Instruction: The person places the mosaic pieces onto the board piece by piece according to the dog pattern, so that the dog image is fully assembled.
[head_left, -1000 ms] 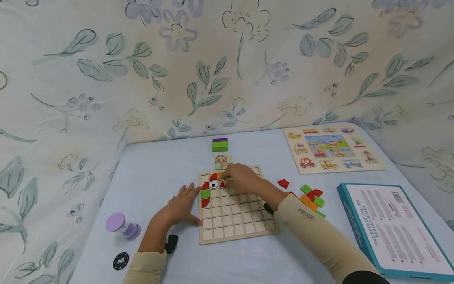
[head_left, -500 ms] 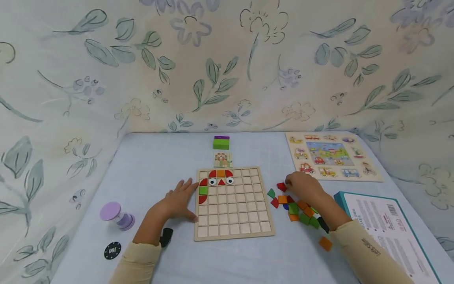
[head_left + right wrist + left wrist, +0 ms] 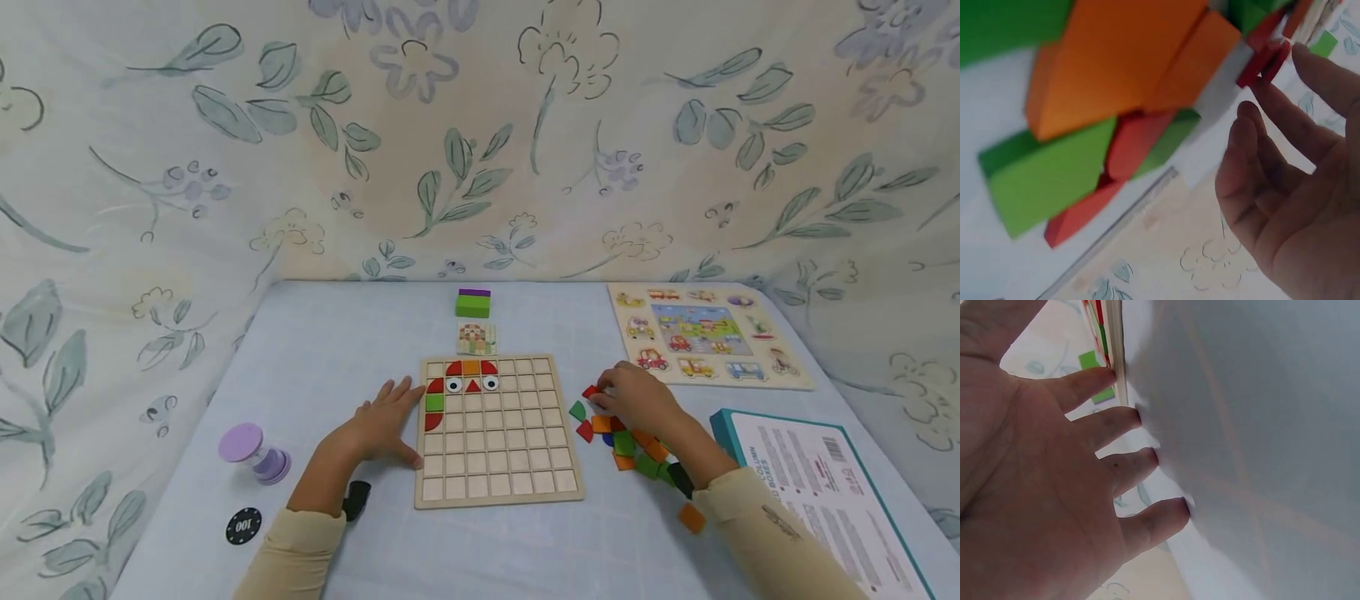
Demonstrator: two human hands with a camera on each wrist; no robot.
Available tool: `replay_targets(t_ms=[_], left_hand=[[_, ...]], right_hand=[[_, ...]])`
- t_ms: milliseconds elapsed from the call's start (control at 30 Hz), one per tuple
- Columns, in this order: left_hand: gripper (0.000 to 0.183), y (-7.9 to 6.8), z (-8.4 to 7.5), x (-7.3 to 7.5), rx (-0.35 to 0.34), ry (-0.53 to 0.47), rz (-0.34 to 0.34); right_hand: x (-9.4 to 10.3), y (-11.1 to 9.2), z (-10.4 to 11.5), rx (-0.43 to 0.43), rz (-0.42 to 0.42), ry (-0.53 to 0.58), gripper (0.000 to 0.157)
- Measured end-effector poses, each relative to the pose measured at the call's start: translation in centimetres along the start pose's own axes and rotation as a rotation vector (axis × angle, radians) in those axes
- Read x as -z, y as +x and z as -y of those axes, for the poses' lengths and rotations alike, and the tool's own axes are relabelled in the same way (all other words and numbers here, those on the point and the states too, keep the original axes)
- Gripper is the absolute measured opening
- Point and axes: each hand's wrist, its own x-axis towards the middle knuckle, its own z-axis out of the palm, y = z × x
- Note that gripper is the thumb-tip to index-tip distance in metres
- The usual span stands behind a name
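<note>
My left hand (image 3: 378, 425) rests at the left edge of a wooden grid board (image 3: 487, 450), fingers spread and fingertips on the cloth beside it in the left wrist view. Along the board's top left sit red curved pieces (image 3: 433, 422), an orange square (image 3: 471, 367), a green square (image 3: 434, 403), a red triangle (image 3: 472, 386) and two eye pieces (image 3: 490, 382). Right of the board, my right hand (image 3: 637, 400) is over a pile of loose blocks. Its thumb and index finger pinch a small red block (image 3: 1277, 60), close against another red one.
Above the board lie a picture card (image 3: 476, 338) and a green block (image 3: 472, 305). A vehicle puzzle board (image 3: 705, 367) and a teal-edged box (image 3: 817, 492) are at the right. A purple-topped spool (image 3: 242, 442) and a black "100" chip (image 3: 243, 526) stand left.
My right hand has left the board for the loose blocks, where it now pinches a red one. A second eye piece and the red triangle show uncovered. The left hand stays put.
</note>
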Motion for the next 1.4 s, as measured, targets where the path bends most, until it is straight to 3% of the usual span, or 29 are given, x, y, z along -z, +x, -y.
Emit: replay_targets(t_ms=[100, 233, 367, 500, 600, 767, 967, 1200, 1400], left_hand=[[0.108, 0.0, 0.0, 0.0, 0.005, 0.005, 0.002], [0.109, 0.1, 0.0, 0.0, 0.007, 0.014, 0.006], [0.109, 0.1, 0.0, 0.0, 0.007, 0.009, 0.006], [0.110, -0.1, 0.1, -0.1, 0.011, -0.006, 0.005], [0.110, -0.3, 0.2, -0.3, 0.011, -0.024, 0.004], [0.110, -0.5, 0.3, -0.7, 0.000, -0.021, 0.002], [0.111, -0.5, 0.2, -0.7, -0.006, 0.006, -0.006], [0.111, -0.4, 0.2, -0.6, -0.010, 0.009, -0.006], [0.111, -0.5, 0.3, -0.5, -0.005, 0.004, -0.002]], right_hand=[[-0.2, 0.5, 0.0, -0.019, 0.015, 0.025, 0.025], [0.0, 0.9, 0.3, -0.038, -0.020, 0.158, 0.019], [0.7, 1.6, 2.5, 0.101, -0.084, 0.331, 0.009], [0.7, 2.4, 7.3, 0.258, -0.001, 0.432, 0.010], [-0.1, 2.7, 10.6, 0.326, 0.057, 0.406, 0.012], [-1.7, 2.7, 13.2, 0.336, 0.019, 0.284, 0.008], [-2.3, 2.4, 13.8, 0.330, -0.008, 0.265, 0.005], [-2.6, 2.2, 14.1, 0.334, 0.023, 0.198, 0.005], [-1.8, 1.7, 13.7, 0.396, 0.030, 0.165, 0.013]])
